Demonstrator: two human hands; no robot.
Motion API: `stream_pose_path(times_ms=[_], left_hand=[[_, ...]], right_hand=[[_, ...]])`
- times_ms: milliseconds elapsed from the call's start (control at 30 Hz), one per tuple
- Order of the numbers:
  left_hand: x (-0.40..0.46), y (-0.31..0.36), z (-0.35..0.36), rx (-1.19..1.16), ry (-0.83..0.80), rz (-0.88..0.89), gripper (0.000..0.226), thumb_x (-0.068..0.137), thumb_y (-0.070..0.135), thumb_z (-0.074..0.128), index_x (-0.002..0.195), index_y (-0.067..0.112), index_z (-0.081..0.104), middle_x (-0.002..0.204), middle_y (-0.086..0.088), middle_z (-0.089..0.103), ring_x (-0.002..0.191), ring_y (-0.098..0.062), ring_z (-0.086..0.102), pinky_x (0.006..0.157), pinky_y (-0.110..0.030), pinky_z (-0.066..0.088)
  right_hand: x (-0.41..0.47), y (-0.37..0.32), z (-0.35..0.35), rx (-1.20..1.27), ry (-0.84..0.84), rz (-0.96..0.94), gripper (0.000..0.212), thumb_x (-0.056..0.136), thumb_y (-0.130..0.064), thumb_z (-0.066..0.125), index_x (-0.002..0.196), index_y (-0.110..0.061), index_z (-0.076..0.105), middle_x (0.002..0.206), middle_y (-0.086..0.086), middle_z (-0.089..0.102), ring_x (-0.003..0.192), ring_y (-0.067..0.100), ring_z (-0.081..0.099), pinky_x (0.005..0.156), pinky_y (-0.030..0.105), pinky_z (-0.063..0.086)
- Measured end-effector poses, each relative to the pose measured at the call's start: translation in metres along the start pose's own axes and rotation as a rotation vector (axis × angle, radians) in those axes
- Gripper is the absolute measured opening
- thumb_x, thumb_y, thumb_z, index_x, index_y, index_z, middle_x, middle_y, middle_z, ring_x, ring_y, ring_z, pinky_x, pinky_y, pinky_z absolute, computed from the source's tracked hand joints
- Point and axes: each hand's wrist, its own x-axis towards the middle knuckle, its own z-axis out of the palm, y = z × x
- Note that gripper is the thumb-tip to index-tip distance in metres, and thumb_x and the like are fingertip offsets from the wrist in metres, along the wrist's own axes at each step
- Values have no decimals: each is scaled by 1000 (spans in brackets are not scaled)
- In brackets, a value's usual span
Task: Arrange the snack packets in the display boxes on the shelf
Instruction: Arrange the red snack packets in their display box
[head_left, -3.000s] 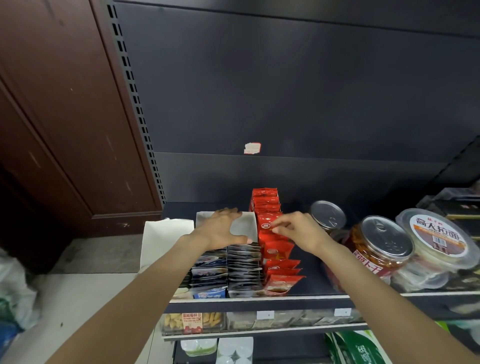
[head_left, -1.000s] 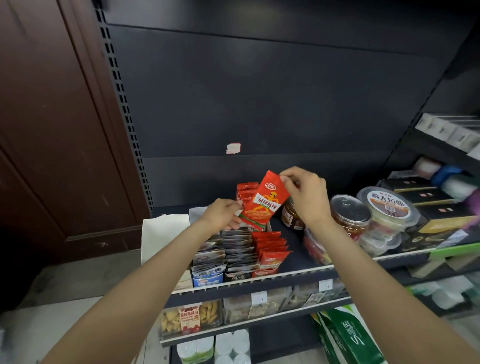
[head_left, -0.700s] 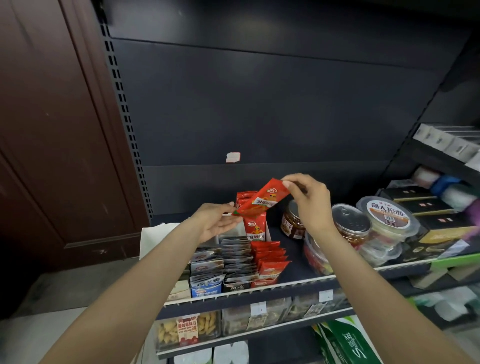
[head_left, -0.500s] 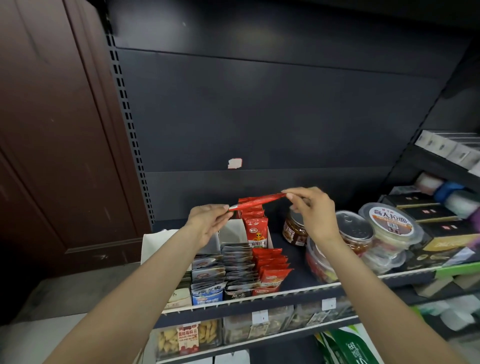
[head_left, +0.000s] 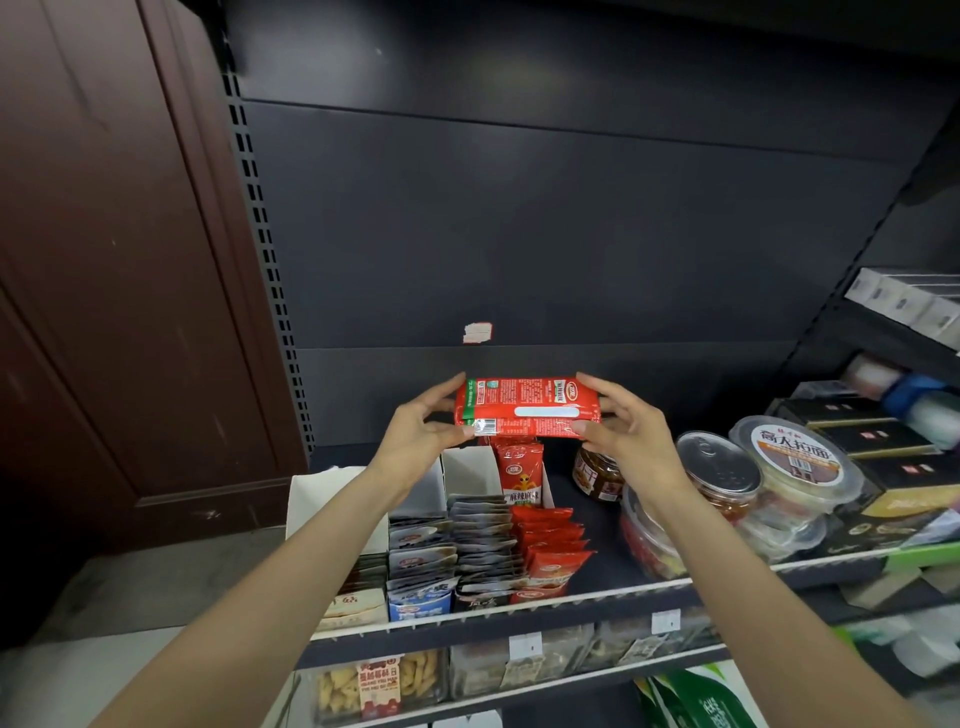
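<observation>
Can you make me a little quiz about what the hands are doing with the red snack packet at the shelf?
1. True or false: both hands hold the red packet.
2. Which way does the packet lie? A) upright B) sideways, back facing the camera C) flat on the shelf
3. Fill in: under the packet, another red one stands upright in a white ____.

Key:
1. True: the left hand and the right hand pinch its two ends.
2. B
3. box, at the back of the red row.
</observation>
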Motion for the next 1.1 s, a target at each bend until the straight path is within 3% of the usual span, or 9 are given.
stream_pose_path(times_ms=[167, 333, 500, 600, 700, 767, 867, 967, 1100], left_hand=[[2, 1, 1, -8, 11, 31, 62, 86, 4, 64, 140, 23, 41, 102, 7, 57, 84, -7, 62, 67, -3, 47], [7, -3, 3, 17, 5, 7, 55, 88, 9, 63, 138, 20, 45, 115, 3, 60, 95, -8, 61, 75, -10, 49], [13, -9, 8, -57, -68, -115, 47, 89, 13, 62, 134, 10, 50, 123, -6, 61, 111, -15, 58, 81, -15, 48], [18, -11, 11, -79, -66, -159, 42, 90, 12, 61, 130, 4, 53, 115, -8, 64, 108, -16, 61, 80, -14, 51], [20, -9, 18, -81, -49, -214, 31, 94, 6, 53, 125, 1, 54, 105, -10, 64, 91, -15, 65, 76, -14, 53], [20, -9, 22, -1, -55, -233, 31, 95, 7, 52, 125, 3, 54, 99, -8, 64, 84, -14, 64, 81, -20, 52], [18, -15, 24, 203, -61, -187, 37, 94, 14, 56, 130, 10, 50, 98, -3, 63, 91, -19, 66, 93, -33, 49], [14, -22, 22, 414, -111, -101, 38, 92, 19, 58, 129, 15, 51, 107, -1, 66, 102, -17, 61, 89, -24, 42], [7, -31, 18, 650, -320, -46, 50, 85, 35, 66, 130, 19, 52, 129, 0, 57, 115, -11, 52, 95, -22, 39]], right_hand=[[0, 2, 0, 24, 8, -13, 48, 84, -6, 65, 120, -35, 52, 105, -7, 62, 100, 7, 60, 68, 14, 53], [3, 2, -1, 53, 28, -12, 45, 86, -10, 63, 126, -28, 54, 103, -8, 64, 98, 7, 62, 71, 15, 54], [6, -8, -4, 148, 86, -6, 30, 100, -14, 39, 117, -21, 63, 106, -2, 65, 99, 9, 61, 73, 19, 53], [8, -9, -8, -4, 90, -98, 28, 94, -6, 50, 110, -21, 66, 105, -1, 69, 98, 7, 63, 80, 22, 54], [9, -6, -10, -170, 111, -161, 21, 87, -7, 63, 101, -21, 71, 96, -7, 71, 90, 5, 64, 86, 28, 53], [10, -5, -9, -221, 165, -178, 16, 85, -10, 65, 96, -19, 73, 91, -5, 71, 85, 5, 63, 84, 27, 52], [14, 0, -12, -380, 279, -210, 12, 81, -14, 70, 92, -19, 75, 83, -6, 57, 76, 6, 54, 74, 23, 46], [16, 9, -14, -590, 312, -249, 12, 78, -17, 73, 90, -21, 76, 87, -3, 44, 88, 10, 41, 73, 24, 37], [12, 22, -10, -696, 258, -318, 12, 77, -17, 74, 89, -19, 76, 99, -4, 49, 95, 5, 36, 75, 22, 38]])
